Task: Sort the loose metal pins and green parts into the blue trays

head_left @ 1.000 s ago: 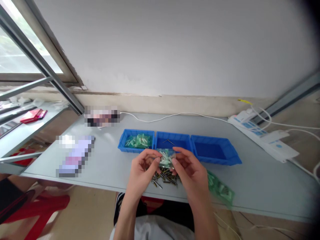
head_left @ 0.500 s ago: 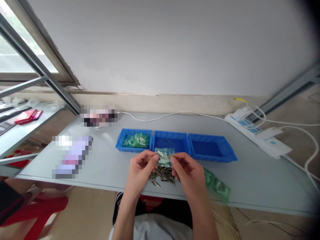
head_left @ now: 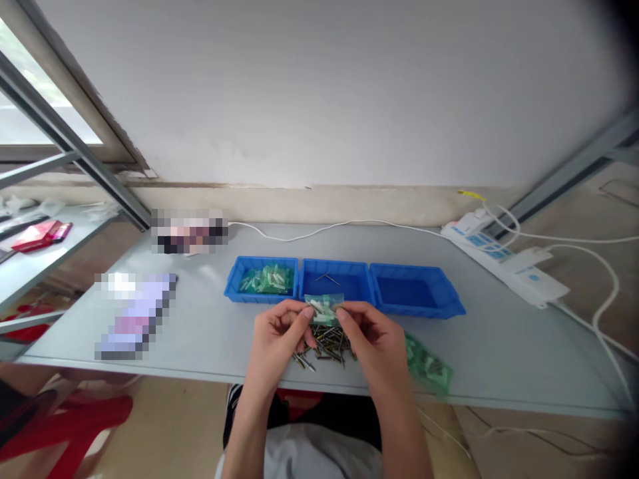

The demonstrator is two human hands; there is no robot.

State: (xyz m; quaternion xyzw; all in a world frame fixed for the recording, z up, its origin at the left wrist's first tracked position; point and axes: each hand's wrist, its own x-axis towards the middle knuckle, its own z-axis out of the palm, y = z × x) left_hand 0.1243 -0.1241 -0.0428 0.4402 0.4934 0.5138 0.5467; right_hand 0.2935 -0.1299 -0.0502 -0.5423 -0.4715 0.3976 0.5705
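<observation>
My left hand (head_left: pixel 276 336) and my right hand (head_left: pixel 373 339) both pinch a small clear plastic bag (head_left: pixel 323 308) of pale green parts, held between them just above the table. Under the bag lies a loose pile of small metal pins (head_left: pixel 322 347). Beyond it stand three blue trays in a row: the left tray (head_left: pixel 234 283) holds green parts, the middle tray (head_left: pixel 362 287) holds a couple of thin pins, the right tray (head_left: pixel 444 303) looks bare. Another green bag (head_left: pixel 428 364) lies right of my right hand.
A white power strip (head_left: pixel 504 263) with cables lies at the table's right back. A white cable (head_left: pixel 329 228) runs along the back edge. Blurred items (head_left: pixel 134 313) lie at the left. A red stool (head_left: pixel 64 419) stands lower left, and a shelf (head_left: pixel 34 256) with red items beyond it.
Both hands have kept hold of the small bag and lowered slightly toward the pin pile. The view has shifted a little, so everything sits further left in the picture.
</observation>
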